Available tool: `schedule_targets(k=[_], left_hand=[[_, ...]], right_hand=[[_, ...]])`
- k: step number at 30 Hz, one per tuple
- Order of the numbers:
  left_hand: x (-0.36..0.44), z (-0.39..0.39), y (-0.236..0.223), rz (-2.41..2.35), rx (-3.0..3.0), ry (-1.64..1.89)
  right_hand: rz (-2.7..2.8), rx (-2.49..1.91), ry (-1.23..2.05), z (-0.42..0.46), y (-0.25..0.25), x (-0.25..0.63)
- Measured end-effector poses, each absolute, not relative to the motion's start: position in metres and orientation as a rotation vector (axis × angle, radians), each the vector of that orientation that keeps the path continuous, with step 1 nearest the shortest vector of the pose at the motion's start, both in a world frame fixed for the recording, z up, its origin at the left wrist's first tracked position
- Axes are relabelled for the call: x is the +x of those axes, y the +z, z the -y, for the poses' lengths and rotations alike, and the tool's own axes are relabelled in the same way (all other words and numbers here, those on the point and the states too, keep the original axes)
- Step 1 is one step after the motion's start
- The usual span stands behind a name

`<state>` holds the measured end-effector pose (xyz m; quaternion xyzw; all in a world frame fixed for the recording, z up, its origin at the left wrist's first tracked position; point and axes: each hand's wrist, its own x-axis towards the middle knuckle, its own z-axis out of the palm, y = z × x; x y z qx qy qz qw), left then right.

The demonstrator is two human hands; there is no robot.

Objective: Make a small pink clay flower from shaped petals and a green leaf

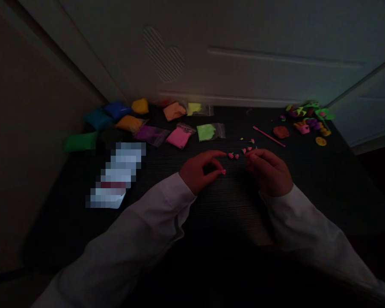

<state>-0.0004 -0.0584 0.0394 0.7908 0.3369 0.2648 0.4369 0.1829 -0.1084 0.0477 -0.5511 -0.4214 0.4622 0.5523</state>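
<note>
My left hand (pixel 199 171) is closed at the thumb and a curled finger, with a small pink clay piece (pixel 223 172) at their tips. Its index finger stretches out toward a pink clay bud with a bit of green (pixel 230 155) on the dark table. Fingertips pressed together, my right hand (pixel 271 171) hovers to the right; whatever they pinch is hidden. Between and just beyond the hands lie several more tiny pink and green clay pieces (pixel 249 149).
Bags of coloured clay, among them a pink bag (pixel 179 136) and a light green bag (pixel 207 132), line the back left. A lit phone (pixel 118 175) lies at left. A pink stick tool (pixel 269 137), a red clay lump (pixel 280 132) and finished clay figures (pixel 303 127) lie back right.
</note>
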Motion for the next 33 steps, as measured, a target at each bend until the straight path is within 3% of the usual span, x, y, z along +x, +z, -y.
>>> schedule_targets(k=[12,23,33], left_hand=[[-0.008,0.049,0.036,-0.853,2.145,0.529],[-0.010,0.046,0.033,-1.110,1.913,0.824],[-0.013,0.040,0.027,-1.221,1.894,0.920]], right_hand=[[1.234,-1.531,0.780,0.104,0.043,0.193],[1.591,-1.989,0.310,0.046,0.057,0.168],[1.606,-2.242,0.394,0.010,0.057,0.152]])
